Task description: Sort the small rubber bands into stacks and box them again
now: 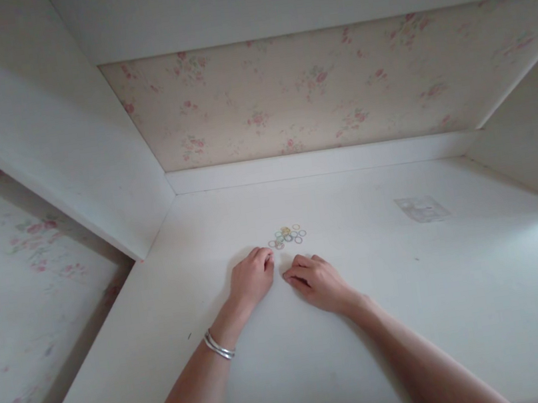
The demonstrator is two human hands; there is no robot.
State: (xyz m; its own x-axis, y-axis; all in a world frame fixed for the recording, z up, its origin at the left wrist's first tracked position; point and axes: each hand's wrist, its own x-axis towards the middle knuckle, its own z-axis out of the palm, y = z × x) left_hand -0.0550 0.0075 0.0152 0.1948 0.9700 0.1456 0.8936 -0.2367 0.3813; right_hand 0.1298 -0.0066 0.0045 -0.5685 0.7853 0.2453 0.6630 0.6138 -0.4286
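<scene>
Before the worktop's [506, 301] back edge, left of its middle: thin coloured loops [286, 231] are lying flat in a loose cluster, some overlapping, a few sitting apart at its fringe; yellow and green tones are showing.
Loops' weight and give: they are looking very light and probably soft and stretchy, like rubber bands, though the material is staying too small to confirm; breaking seems unlikely, sliding or tangling more likely.
Loops' best hold: the outlying ones are offering a free rim for a fingertip pinch; the overlapping middle ones are calling for teasing apart first.
Left hand [254, 274]: it is resting just in front of the cluster's left end, fingers curling inward; whether it is holding anything, I cannot tell.
Right hand [322, 280]: it is lying in front of the cluster, apart from the other hand, fingers bending and thumb coming near the forefinger; any loop in its grip is too small to tell.
Back edge: a low white upstand [318, 163] is bounding movement behind the loops.
Left edge: a white side panel [65, 124] is standing toward the back; the rounded front left corner is lying beyond the bracelets [218, 346].
Right back corner: a clear plastic packet [422, 209] is lying toward it, with worktop stretching between packet and loops.
Front edge: both forearms are crossing it.
</scene>
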